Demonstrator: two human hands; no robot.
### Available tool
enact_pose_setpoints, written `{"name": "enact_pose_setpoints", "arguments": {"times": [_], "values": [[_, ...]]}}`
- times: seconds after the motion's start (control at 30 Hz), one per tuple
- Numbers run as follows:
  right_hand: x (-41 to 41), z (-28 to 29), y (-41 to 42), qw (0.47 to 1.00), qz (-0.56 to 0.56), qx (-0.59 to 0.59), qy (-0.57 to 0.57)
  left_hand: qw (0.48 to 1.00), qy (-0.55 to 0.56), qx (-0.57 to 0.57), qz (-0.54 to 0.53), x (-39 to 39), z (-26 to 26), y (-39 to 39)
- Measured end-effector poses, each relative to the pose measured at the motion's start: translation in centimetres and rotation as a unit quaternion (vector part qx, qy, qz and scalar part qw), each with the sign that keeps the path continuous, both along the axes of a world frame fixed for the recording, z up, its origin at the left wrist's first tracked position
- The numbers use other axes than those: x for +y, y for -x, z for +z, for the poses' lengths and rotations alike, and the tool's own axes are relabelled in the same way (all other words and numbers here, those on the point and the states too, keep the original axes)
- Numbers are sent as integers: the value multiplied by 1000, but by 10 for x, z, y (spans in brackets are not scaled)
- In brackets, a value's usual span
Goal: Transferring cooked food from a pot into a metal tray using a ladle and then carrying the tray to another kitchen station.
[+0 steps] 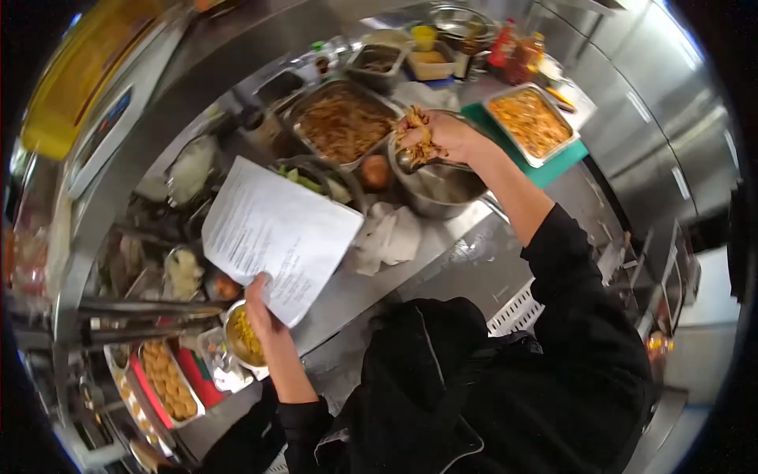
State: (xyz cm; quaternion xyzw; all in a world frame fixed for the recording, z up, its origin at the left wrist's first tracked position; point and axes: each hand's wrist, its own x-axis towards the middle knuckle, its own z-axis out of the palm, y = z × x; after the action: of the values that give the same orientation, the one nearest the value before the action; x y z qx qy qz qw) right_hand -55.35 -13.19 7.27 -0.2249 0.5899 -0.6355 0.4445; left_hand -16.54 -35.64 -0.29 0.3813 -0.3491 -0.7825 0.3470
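Observation:
My left hand (265, 317) grips the lower corner of a printed white paper sheet (284, 231), thumb on top. The sheet partly covers a bowl of green vegetables (305, 179). My right hand (447, 136) is closed around a clump of brown shredded food (421, 148), probably meat, over a deep stainless steel pot (441, 198). Left of that hand stands a metal pan (388, 102) holding more of the brown shreds (349, 127). A brown onion (375, 172) sits between pan and pot. Below it lies a crumpled white cloth (391, 237).
A tray of orange shredded food (529, 123) rests on a green cutting board (551, 173). Bottles (503, 42) stand at the back. Beside my left wrist is a bowl of yellow pieces (241, 338). A tray of round brown pieces (167, 379) lies on a red board (207, 382).

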Motion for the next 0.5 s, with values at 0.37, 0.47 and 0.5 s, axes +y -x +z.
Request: {"name": "enact_pose_setpoints", "arguments": {"times": [0.37, 0.47, 0.5], "values": [[203, -3, 29, 984, -146, 52, -83, 992, 122, -36, -16, -70, -71, -12], [238, -8, 58, 968, -232, 38, -83, 987, 76, -138, 15, -59, -60, -24], [252, -19, 81, 963, -232, 72, -116, 972, 123, -201, 20, -53, -58, -27]]}}
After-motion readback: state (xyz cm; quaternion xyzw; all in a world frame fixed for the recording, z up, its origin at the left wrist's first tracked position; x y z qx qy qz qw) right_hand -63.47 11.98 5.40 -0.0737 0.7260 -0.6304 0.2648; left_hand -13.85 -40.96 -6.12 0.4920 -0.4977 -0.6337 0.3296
